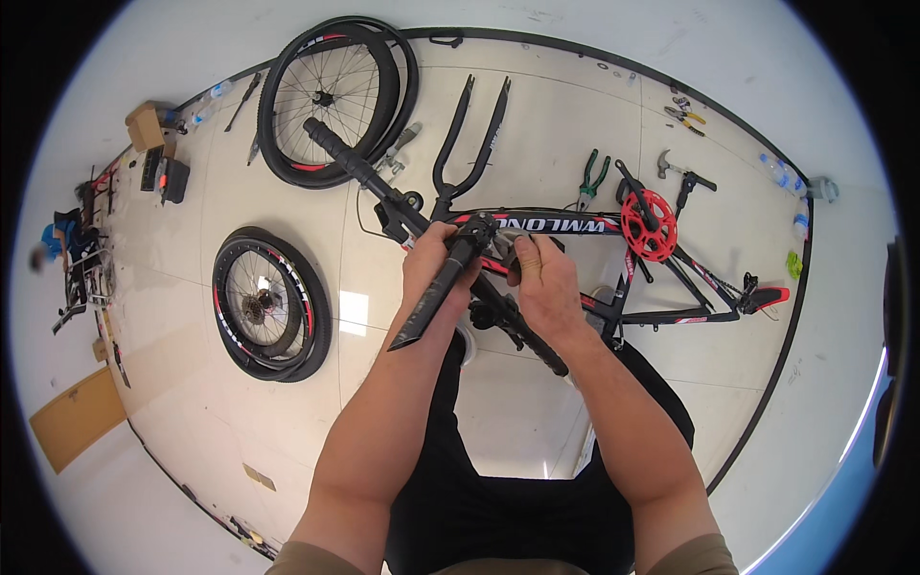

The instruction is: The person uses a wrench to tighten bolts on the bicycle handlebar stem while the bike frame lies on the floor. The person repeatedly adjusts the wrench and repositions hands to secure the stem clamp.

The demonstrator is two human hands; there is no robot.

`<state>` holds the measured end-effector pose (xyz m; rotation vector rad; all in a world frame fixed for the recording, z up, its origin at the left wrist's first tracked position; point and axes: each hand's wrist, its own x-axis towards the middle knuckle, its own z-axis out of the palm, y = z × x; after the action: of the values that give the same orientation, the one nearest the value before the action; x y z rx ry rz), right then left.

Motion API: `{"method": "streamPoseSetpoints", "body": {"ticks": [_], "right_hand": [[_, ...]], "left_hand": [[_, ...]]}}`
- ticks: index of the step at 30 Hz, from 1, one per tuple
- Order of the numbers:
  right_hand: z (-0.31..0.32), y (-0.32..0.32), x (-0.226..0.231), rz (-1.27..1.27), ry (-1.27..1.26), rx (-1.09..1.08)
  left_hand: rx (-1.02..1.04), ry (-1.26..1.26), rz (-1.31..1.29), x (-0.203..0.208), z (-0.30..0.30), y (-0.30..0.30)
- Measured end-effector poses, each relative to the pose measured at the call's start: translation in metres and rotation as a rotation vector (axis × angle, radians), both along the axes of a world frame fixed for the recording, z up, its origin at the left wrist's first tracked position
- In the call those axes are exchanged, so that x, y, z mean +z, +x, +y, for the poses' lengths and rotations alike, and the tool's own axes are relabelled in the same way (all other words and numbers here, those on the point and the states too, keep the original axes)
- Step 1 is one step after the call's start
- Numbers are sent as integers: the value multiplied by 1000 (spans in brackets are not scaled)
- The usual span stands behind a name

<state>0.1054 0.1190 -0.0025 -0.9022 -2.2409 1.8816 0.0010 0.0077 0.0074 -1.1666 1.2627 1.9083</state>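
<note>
My left hand point(431, 254) is closed around a black seat post point(433, 299), a scuffed tube with a slanted lower end and a clamp head at its top. My right hand point(548, 287) is closed beside that clamp head, thumb against fingers. A small grey part point(508, 240) shows between the hands; what the right fingers grip is mostly hidden. Behind both hands runs a black handlebar point(356, 165) with grips, slanting across the bike frame point(565, 226). The frame lies on the floor with its red chainring point(649, 225) to the right of my hands and the fork point(467, 144) beyond them.
Two wheels point(261, 94) overlap at the far left, and more tyres and a wheel point(222, 305) lie nearer. Green-handled pliers point(593, 180), a hammer point(664, 165) and yellow-handled pliers point(686, 119) lie beyond the frame. A red-and-black saddle-like piece point(770, 297) is at the right.
</note>
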Motion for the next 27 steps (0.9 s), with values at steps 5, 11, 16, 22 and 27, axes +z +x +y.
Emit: {"method": "streamPoseSetpoints", "body": {"ticks": [5,11,16,22,27], "right_hand": [[4,5,1,5,119,17],[8,1,12,-35,-222,-22],[4,3,10,-61,-237,22],[4,1,10,-73,-336,-22],[10,1,10,-142,-584,-33]], "left_hand": [[42,24,17,-4,-7,-4],[73,38,24,-7,-5,-3],[36,43,33,-11,-5,-1],[28,33,27,-8,-4,0],[9,19,25,-4,-3,2]]}}
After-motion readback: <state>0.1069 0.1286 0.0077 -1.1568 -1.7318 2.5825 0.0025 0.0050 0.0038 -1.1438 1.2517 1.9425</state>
